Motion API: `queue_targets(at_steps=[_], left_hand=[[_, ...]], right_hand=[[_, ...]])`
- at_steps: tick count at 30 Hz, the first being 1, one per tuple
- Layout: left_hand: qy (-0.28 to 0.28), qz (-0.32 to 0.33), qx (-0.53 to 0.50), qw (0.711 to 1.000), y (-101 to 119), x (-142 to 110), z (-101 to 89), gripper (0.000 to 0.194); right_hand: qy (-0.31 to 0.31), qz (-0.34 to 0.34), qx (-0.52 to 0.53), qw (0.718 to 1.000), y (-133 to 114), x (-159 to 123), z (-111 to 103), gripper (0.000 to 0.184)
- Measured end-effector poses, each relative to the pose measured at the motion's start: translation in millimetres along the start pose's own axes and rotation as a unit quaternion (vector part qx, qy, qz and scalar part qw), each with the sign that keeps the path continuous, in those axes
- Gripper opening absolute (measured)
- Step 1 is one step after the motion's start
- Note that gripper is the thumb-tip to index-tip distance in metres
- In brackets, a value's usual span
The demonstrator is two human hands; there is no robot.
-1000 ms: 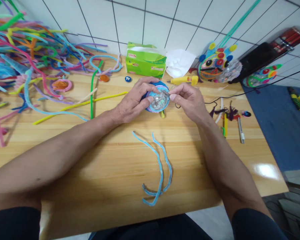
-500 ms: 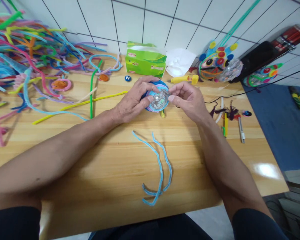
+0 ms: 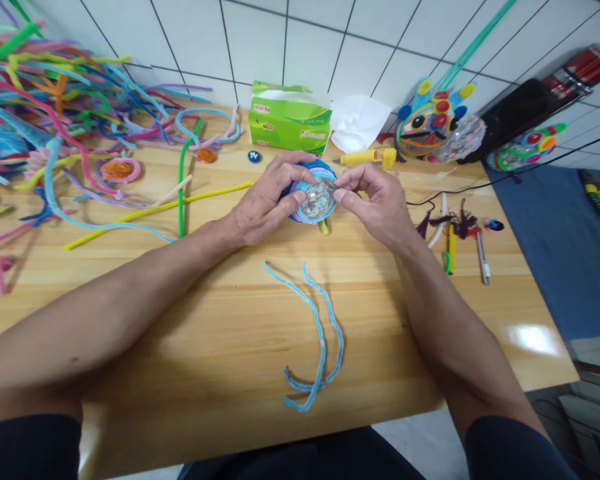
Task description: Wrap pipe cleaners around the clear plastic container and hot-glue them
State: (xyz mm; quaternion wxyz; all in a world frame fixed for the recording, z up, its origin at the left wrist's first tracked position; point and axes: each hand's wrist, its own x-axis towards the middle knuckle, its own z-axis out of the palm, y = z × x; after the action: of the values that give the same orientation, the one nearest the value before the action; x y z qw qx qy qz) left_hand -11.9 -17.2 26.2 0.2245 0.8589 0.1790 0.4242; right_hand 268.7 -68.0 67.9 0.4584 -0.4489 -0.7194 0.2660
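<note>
A round craft piece with blue and purple pipe-cleaner rings (image 3: pixel 300 215) and a shiny clear, silvery middle (image 3: pixel 319 200) is between my hands, above the table's back half. My left hand (image 3: pixel 273 197) grips it from the left, fingers over the top edge and thumb on the front. At its right edge, my right hand (image 3: pixel 373 200) pinches a bit of the clear, crinkled material between thumb and forefinger. A small yellow piece (image 3: pixel 324 227) shows under the round piece. Two bent light-blue pipe cleaners (image 3: pixel 323 333) lie nearer to me.
Many coloured pipe cleaners (image 3: pixel 55 113) are heaped at the left. Behind my hands stand a green tissue pack (image 3: pixel 290 123), white paper (image 3: pixel 357 127) and a yellow glue gun (image 3: pixel 370 158). Decorated crafts (image 3: pixel 433 127), a dark bottle (image 3: pixel 535 107) and a utility knife (image 3: pixel 483 259) are at the right.
Hardly anything differs. Both hands keep their hold on the round piece, the right fingers shifting only slightly at its edge; the whole view has drifted a little.
</note>
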Motion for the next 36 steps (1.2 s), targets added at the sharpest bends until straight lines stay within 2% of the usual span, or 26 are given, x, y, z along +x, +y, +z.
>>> queue_targets(at_steps=[18,24,29,33,36], left_hand=[[0.004,-0.022,-0.007,1.0,1.9,-0.5,0.5,0.051],[0.006,0.003,-0.021,1.0,4.2,0.4,-0.1,0.039],[0.0,-0.016,-0.009,1.0,3.0,0.2,-0.5,0.047],[0.008,-0.013,-0.009,1.0,0.5,-0.8,1.1,0.045],[0.008,-0.011,-0.005,1.0,-1.2,-1.0,1.6,0.046]], right_hand=[[-0.003,0.001,-0.021,1.0,-3.4,-1.0,0.4,0.045],[0.029,-0.013,-0.023,0.999,-2.8,-3.5,0.4,0.041],[0.094,-0.016,-0.017,0.995,16.9,-3.8,-1.5,0.03],[0.148,0.058,-0.074,0.984,46.0,-6.5,-1.5,0.019],[0.134,0.098,-0.14,0.976,63.0,-11.4,-0.3,0.016]])
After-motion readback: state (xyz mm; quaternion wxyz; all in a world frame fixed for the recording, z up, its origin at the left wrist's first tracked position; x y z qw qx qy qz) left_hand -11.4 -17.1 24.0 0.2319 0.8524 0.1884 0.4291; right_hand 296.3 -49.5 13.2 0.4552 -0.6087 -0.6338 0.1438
